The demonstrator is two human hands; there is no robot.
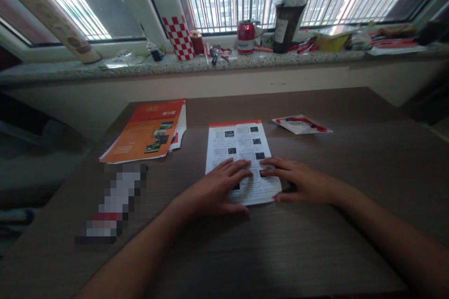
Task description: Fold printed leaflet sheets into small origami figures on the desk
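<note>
A white printed sheet [242, 142] with an orange top edge and small dark pictures lies on the brown table in front of me. My left hand [224, 187] rests on its lower left part, fingers spread and thumb reaching past the bottom edge. From the other side, my right hand [298, 180] lies over the sheet's right edge, its fingers apart and the thumb near the lower right corner. That corner looks slightly raised. Both hands cover some of the print, and neither grips anything that I can see.
On the left of the table [351, 173] lie an orange booklet [140, 131] and a blurred-out oblong object [114, 205]. A flat packet with red marks [301, 124] is at the back right. The windowsill holds a checkered bottle [175, 23], a red can [245, 37] and a dark drink cup [286, 25].
</note>
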